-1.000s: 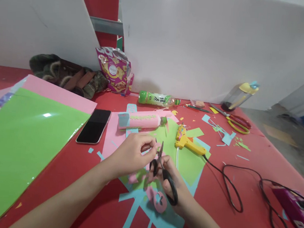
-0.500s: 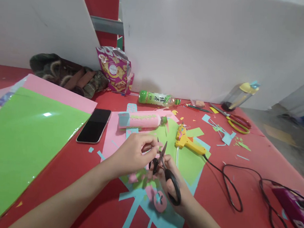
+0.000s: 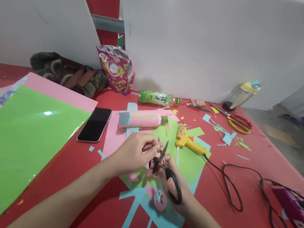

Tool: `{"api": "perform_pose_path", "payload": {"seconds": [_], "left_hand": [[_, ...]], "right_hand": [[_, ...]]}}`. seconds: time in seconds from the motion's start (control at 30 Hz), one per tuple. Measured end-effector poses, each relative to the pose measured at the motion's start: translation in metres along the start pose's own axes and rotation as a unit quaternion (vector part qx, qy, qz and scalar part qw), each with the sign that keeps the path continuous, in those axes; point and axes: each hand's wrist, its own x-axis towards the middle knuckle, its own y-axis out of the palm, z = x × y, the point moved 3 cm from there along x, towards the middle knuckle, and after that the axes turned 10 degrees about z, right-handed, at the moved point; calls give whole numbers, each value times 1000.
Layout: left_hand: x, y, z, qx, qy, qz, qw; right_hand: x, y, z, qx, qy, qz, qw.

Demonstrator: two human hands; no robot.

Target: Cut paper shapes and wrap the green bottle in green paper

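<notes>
The left hand (image 3: 141, 152) pinches a small pink paper piece (image 3: 160, 143), at eleven o'clock from the black-handled scissors (image 3: 168, 173), which the right hand (image 3: 179, 180) grasps by both handles. The paper should be light and crease easily: best held by its edge.

Paper bit (image 3: 161, 145) partly hidden by left fingers (image 3: 150, 155); green sheet (image 3: 32, 146) cut off at left edge.

This looked like a craft corner, though the kind of building could not be told. Black scissors (image 3: 168, 173), a yellow glue gun (image 3: 192, 145), coloured sheets (image 3: 32, 142) and paper scraps (image 3: 229, 137) crowded a red table (image 3: 212, 218), with white panels (image 3: 213, 45) behind and grey floor (image 3: 260, 118) beyond.
</notes>
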Motion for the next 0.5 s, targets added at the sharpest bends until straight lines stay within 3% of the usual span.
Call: {"api": "perform_pose_path", "payload": {"seconds": [0.5], "left_hand": [[0,-2,-3,12,17,-9,1000]], "right_hand": [[1,1,2,-3,2,0,1000]]}}
